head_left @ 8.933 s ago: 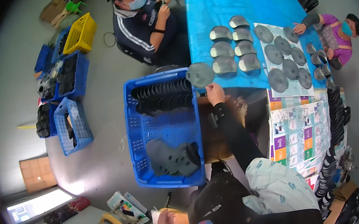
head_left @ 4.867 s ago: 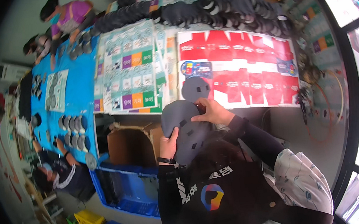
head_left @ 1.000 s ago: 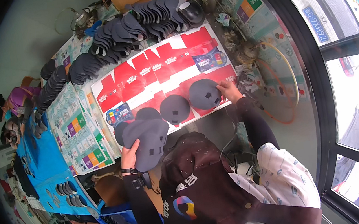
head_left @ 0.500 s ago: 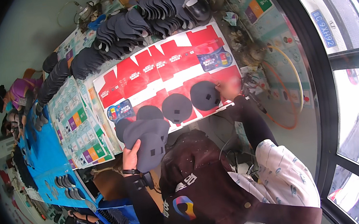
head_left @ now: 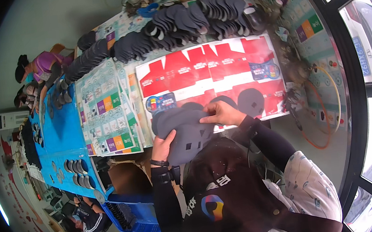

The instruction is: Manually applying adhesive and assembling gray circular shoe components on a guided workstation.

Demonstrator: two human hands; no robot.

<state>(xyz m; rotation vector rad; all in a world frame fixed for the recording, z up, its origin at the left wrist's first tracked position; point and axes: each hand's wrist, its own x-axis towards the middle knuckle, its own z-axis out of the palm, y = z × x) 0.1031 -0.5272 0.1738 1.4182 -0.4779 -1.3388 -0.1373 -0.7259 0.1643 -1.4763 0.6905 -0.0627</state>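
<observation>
The stack of dark grey cap pieces (head_left: pixel 183 132) sits in front of the person's chest, above the near edge of the counter (head_left: pixel 113 85). The left hand (head_left: pixel 164 147) cups it from below, fingers clenched on its lower edge to carry the weight. The right hand (head_left: pixel 222 113) pinches the top piece between thumb and fingers, apparently peeling it off. Beyond lie single round grey pieces (head_left: pixel 251 101) spaced on flat red printed cardboard sheets (head_left: pixel 217 66), likely a clean layout surface. Rows of overlapped dark caps (head_left: pixel 175 25) line the far side.
</observation>
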